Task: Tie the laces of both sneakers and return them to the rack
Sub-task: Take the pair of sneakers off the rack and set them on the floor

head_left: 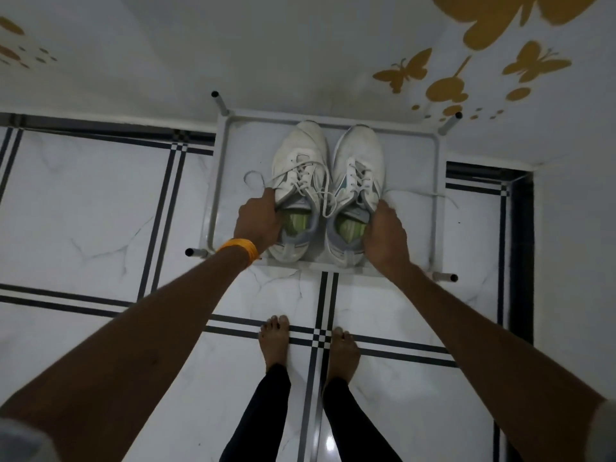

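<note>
Two white sneakers stand side by side on the top shelf of a white rack (413,235), toes toward the wall. My left hand (258,223) grips the outer collar of the left sneaker (300,161). On the other side my right hand (385,233) grips the outer collar of the right sneaker (358,158). The laces on both hang loose: one loop trails left over the shelf, a strand crosses between the shoes, and another runs right over the rack's rail. Green insoles show inside both shoes.
The rack stands against a white wall (300,45) with gold butterfly decals. Four short posts rise at the rack's corners. My bare feet (276,341) stand on white marble floor tiles with black stripes just in front of the rack.
</note>
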Demonstrator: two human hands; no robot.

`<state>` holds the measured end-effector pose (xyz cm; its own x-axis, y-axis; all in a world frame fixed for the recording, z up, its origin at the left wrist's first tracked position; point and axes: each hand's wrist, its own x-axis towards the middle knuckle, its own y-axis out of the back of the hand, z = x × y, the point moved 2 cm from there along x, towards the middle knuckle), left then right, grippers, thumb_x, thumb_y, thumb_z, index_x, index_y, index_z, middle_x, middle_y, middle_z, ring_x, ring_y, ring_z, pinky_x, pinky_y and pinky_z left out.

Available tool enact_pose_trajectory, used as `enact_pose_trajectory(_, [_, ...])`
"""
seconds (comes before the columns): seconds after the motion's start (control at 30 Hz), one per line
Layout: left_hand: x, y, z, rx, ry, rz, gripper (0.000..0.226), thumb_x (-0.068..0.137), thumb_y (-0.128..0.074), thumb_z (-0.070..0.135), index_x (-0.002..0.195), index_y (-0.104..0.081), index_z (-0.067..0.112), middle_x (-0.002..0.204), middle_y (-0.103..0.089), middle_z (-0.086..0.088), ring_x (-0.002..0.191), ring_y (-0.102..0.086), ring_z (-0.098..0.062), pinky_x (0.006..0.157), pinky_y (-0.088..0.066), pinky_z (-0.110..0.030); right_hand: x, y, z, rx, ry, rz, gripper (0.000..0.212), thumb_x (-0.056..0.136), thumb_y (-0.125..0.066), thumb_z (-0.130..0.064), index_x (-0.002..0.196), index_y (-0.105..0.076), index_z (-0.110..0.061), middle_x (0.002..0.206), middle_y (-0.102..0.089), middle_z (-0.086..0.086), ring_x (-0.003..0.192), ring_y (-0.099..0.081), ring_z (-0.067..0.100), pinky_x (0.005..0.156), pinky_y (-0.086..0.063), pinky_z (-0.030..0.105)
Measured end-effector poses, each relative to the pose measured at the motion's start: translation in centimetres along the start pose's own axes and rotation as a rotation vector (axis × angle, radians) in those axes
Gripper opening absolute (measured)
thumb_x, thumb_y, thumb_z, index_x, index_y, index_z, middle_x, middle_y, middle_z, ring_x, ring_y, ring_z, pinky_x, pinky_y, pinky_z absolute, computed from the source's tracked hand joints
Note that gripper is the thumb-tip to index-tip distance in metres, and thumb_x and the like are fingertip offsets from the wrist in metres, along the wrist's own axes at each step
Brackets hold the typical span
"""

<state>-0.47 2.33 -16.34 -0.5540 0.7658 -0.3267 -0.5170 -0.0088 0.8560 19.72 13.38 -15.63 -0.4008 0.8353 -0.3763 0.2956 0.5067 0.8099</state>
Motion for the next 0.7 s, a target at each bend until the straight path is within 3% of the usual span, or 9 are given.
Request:
enact_pose_trajectory(0.2, [-8.7, 1.2, 1.3, -0.118, -0.058, 0.107, 0.031, 0.095, -0.047, 0.016, 0.123, -0.048, 0.002, 0.089, -0.070, -0.021, 0.078, -0.066, -0.041, 0.070, -0.055, -0.045, -9.2, 2.0, -0.5, 0.076, 0.058, 0.005, 0.052, 0.092, -0.050, -0.001, 0.142, -0.035, -0.005, 0.123, -0.054, 0.018, 0.106, -0.059, 0.033, 0.081, -0.045, 0.032])
enact_pose_trajectory(0.37, [-17.5, 0.6, 0.3, -0.177, -0.114, 0.113, 0.028, 0.098, -0.047, 0.014, 0.125, -0.048, 0.007, 0.086, -0.070, -0.013, 0.074, -0.067, -0.032, 0.064, -0.050, -0.032, -18.4, 1.4, 1.1, 0.160, 0.048, 0.019, 0.051, 0.095, -0.045, -0.005, 0.144, -0.033, -0.011, 0.123, -0.054, 0.011, 0.101, -0.057, 0.021, 0.082, -0.047, 0.031])
enact_pose_trajectory(0.43, [-21.3, -0.5, -0.8, -0.194, -0.141, 0.106, 0.032, 0.098, -0.047, 0.014, 0.129, -0.047, 0.007, 0.088, -0.070, -0.011, 0.075, -0.067, -0.030, 0.065, -0.045, -0.028, -22.4, 0.1, 2.2, 0.180, 0.058, 0.041, 0.047, 0.098, -0.044, -0.012, 0.143, -0.035, -0.013, 0.122, -0.055, 0.008, 0.102, -0.057, 0.019, 0.085, -0.047, 0.030])
enact_pose_trajectory(0.57, [-28.1, -3.6, -4.4, -0.218, -0.127, 0.055, 0.031, 0.099, -0.048, 0.019, 0.128, -0.047, 0.009, 0.089, -0.070, -0.009, 0.075, -0.068, -0.027, 0.069, -0.056, -0.034, -29.1, -4.5, 4.8, 0.192, 0.037, 0.048, 0.047, 0.096, -0.041, -0.019, 0.142, -0.038, -0.009, 0.124, -0.055, 0.011, 0.111, -0.057, 0.025, 0.090, -0.047, 0.032])
enact_pose_trajectory(0.63, [-30.3, -6.0, -6.5, -0.232, -0.099, 0.021, 0.027, 0.099, -0.048, 0.022, 0.123, -0.049, 0.010, 0.087, -0.069, -0.005, 0.072, -0.066, -0.021, 0.067, -0.056, -0.030, -31.5, -7.5, 5.9, 0.186, 0.048, 0.031, 0.054, 0.093, -0.037, -0.024, 0.144, -0.037, -0.006, 0.128, -0.055, 0.013, 0.115, -0.056, 0.026, 0.097, -0.048, 0.036])
enact_pose_trajectory(0.7, [-31.4, -9.0, -8.6, -0.232, -0.090, 0.011, 0.026, 0.098, -0.047, 0.023, 0.121, -0.050, 0.010, 0.086, -0.066, -0.003, 0.070, -0.062, -0.017, 0.068, -0.054, -0.028, -32.5, -10.7, 7.4, 0.209, 0.031, 0.022, 0.052, 0.095, -0.042, -0.020, 0.144, -0.036, -0.006, 0.134, -0.054, 0.013, 0.120, -0.055, 0.026, 0.100, -0.045, 0.031])
